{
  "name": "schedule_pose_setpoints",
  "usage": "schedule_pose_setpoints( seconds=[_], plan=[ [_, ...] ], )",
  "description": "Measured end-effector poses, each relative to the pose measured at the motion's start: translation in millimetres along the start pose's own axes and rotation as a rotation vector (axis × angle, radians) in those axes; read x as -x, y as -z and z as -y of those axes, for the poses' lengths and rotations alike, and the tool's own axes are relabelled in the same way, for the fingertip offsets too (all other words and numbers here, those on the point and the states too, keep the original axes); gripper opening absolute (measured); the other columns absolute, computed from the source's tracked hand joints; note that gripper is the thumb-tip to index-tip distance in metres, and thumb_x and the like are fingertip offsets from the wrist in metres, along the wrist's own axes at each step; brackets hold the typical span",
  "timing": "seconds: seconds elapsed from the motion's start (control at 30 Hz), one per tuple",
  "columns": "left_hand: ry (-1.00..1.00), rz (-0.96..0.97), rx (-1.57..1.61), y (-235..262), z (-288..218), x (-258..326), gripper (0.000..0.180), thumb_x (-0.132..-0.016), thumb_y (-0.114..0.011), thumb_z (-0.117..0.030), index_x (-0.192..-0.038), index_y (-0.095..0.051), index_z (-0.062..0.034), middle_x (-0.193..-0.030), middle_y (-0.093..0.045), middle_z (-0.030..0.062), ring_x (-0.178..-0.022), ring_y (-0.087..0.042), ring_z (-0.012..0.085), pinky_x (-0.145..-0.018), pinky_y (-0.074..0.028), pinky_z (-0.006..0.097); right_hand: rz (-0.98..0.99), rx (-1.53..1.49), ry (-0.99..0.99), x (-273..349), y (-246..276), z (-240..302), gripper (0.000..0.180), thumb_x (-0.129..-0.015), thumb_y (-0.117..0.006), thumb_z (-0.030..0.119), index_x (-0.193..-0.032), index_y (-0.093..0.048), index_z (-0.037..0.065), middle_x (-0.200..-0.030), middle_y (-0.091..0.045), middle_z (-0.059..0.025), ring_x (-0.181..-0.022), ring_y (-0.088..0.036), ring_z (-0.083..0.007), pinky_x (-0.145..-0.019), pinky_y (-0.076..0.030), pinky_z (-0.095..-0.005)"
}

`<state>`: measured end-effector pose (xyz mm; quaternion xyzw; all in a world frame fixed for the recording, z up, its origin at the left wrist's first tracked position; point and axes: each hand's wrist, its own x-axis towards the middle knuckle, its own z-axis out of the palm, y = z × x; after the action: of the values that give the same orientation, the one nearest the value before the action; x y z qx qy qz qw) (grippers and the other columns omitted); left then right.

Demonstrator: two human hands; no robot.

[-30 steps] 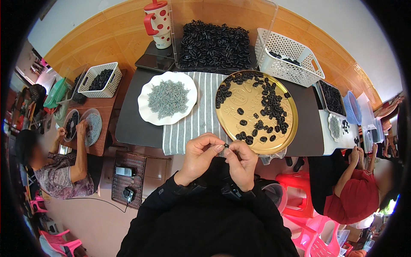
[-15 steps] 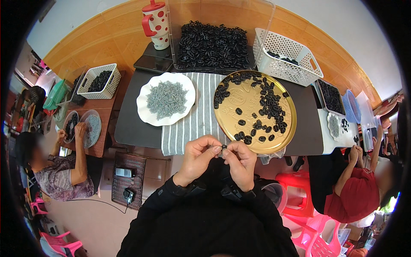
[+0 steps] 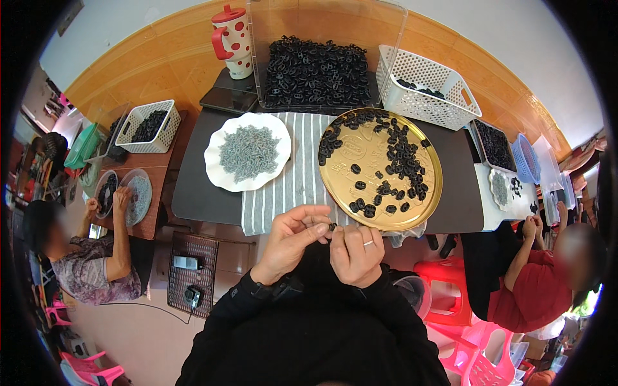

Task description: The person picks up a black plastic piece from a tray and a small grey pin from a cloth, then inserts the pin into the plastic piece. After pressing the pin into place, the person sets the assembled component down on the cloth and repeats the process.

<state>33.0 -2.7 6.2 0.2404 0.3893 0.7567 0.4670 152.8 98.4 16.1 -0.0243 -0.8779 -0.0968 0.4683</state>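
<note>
My left hand (image 3: pixel 290 241) pinches a small black plastic piece (image 3: pixel 332 226) between thumb and fingers, just off the table's front edge. Close against it, my right hand (image 3: pixel 357 256) is closed with its back turned up and a ring showing; its curled fingertips meet the piece, and whatever they hold is hidden. Beyond my hands, a round gold tray (image 3: pixel 347 177) carries many loose black oval pieces with holes. To its left, a wavy-rimmed white plate (image 3: pixel 214 174) holds a heap of tiny thin grey-blue parts. A grey striped cloth (image 3: pixel 302 174) lies between and under them.
A clear bin (image 3: pixel 315 77) heaped with black pieces stands at the back, beside a white perforated basket (image 3: pixel 428 106) and a red-dotted tumbler (image 3: pixel 233 45). People work at tables left (image 3: pixel 96 267) and right (image 3: pixel 534 283). A red stool (image 3: pixel 444 293) stands below right.
My right hand has rolled over, so its back and ring now face up. My left hand has shifted slightly and its fingers have straightened some, still on the black piece.
</note>
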Motion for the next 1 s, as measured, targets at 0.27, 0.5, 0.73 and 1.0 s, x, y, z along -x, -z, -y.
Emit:
schedule_pose_setpoints(
  seconds=[0.27,0.5,0.73,1.0],
  plan=[
    [-0.027,-0.026,0.057,-2,17,-1,0.015,-0.090,-0.059,0.001,-0.103,-0.066,0.0040,-0.094,-0.068,0.0087,-0.082,-0.063,0.0118,-0.073,-0.050,0.024,0.107,0.001,-0.018,0,4,2,0.018,-0.070,-0.063,0.003,-0.086,-0.060,-0.004,-0.077,-0.055,-0.0109,-0.063,-0.052,-0.0208,-0.054,-0.038,-0.0310],
    [-0.044,-0.103,-0.015,5,14,-8,0.014,-0.092,-0.060,-0.004,-0.101,-0.067,0.0045,-0.083,-0.069,0.0102,-0.071,-0.064,0.0125,-0.061,-0.050,0.023,0.168,-0.403,-0.375,2,16,-36,0.015,-0.073,-0.061,-0.001,-0.088,-0.062,-0.001,-0.080,-0.057,-0.0126,-0.068,-0.057,-0.0301,-0.059,-0.044,-0.0377],
    [-0.115,-0.104,-0.111,12,13,-16,0.013,-0.089,-0.063,0.000,-0.100,-0.067,0.0042,-0.085,-0.069,0.0097,-0.075,-0.067,0.0130,-0.060,-0.050,0.022,0.504,-0.459,-0.546,-2,-12,-114,0.008,-0.078,-0.058,0.002,-0.084,-0.064,-0.002,-0.078,-0.059,-0.0170,-0.074,-0.059,-0.0360,-0.066,-0.048,-0.0412],
    [-0.117,-0.146,-0.111,16,12,-16,0.022,-0.085,-0.065,0.005,-0.106,-0.065,0.0034,-0.086,-0.068,0.0077,-0.074,-0.065,0.0115,-0.060,-0.050,0.021,0.757,-0.323,-0.485,-21,-21,-109,0.009,-0.076,-0.065,0.009,-0.076,-0.061,0.001,-0.078,-0.057,-0.0172,-0.077,-0.060,-0.0369,-0.067,-0.048,-0.0447]
  ],
)
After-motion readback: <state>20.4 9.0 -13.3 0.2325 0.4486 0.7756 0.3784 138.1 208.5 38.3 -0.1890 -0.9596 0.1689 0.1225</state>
